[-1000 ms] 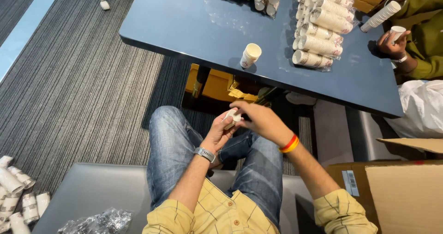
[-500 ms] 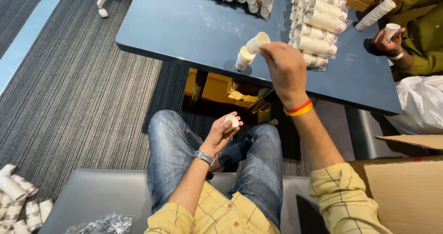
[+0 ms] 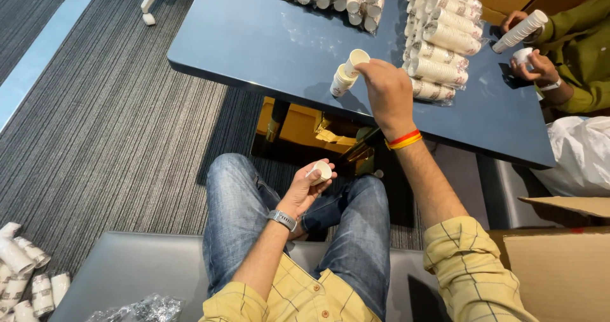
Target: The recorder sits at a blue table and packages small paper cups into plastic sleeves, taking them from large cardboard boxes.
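Striped grey carpet [image 3: 95,144] surrounds a dark blue tabletop [image 3: 254,36]. Since the earlier frame, the right hand [image 3: 384,90] has risen from the lap to the tabletop, where its fingers pinch a paper cup [image 3: 356,60] just above a short cup stack [image 3: 342,80]. The left hand [image 3: 308,188] stays over the lap, fingers curled around a second small cup [image 3: 323,171]. Wrapped sleeves of cups [image 3: 441,39] lie piled at the far side of the tabletop. Another person's hands [image 3: 537,65] hold cups at the upper right. A cardboard box [image 3: 565,265] stands at lower right; its contents cannot be seen.
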